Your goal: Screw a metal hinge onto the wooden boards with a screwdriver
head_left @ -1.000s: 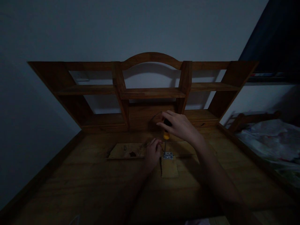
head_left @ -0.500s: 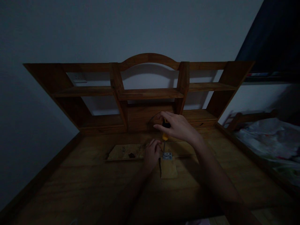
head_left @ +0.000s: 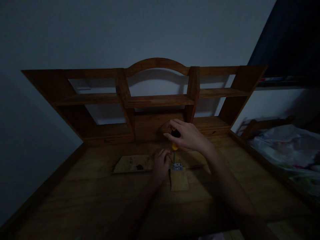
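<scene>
In the head view, we have our right hand (head_left: 188, 136) curled around the black and yellow handle of a screwdriver (head_left: 174, 146), which stands nearly upright with its tip at the left end of a metal hinge (head_left: 177, 167). Our left hand (head_left: 160, 164) rests half-curled on the long board (head_left: 127, 164) just left of the hinge, though we cannot tell whether its fingers grip anything. The hinge lies where that board meets a small wood piece (head_left: 180, 182), both lying on the wooden desk (head_left: 87, 196) before the shelf unit (head_left: 160, 100).
</scene>
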{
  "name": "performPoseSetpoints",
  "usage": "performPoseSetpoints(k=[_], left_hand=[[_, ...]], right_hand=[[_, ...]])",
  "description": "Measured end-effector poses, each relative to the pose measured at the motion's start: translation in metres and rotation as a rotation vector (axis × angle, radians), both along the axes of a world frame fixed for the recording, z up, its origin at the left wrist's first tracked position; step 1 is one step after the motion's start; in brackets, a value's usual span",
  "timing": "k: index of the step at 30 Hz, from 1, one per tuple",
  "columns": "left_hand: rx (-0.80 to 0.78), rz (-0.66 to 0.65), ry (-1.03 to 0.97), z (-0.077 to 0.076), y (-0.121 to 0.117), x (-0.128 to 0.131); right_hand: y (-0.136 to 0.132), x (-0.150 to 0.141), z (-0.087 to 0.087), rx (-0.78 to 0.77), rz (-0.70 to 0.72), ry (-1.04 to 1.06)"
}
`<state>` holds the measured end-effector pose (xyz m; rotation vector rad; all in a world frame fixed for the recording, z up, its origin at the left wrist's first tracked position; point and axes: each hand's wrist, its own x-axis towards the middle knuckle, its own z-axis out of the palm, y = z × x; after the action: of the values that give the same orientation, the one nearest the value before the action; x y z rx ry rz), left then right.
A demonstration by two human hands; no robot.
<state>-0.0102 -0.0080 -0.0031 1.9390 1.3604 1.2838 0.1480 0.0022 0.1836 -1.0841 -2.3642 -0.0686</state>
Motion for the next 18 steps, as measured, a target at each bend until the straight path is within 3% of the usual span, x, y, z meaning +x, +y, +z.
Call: performPoseSetpoints(k=[8, 18], left_hand=[[-0.011, 0.002, 0.014, 0.0005, 0.0001, -0.0001], [-0.011, -0.023, -0.011, 0.0031, -0.0016, -0.0005]], right_hand=[[0.0030, -0.0014, -0.0018, 0.049, 0.005, -0.029], [-0.0033, 0.0019, 0.0037, -0.086, 0.127, 0.072]])
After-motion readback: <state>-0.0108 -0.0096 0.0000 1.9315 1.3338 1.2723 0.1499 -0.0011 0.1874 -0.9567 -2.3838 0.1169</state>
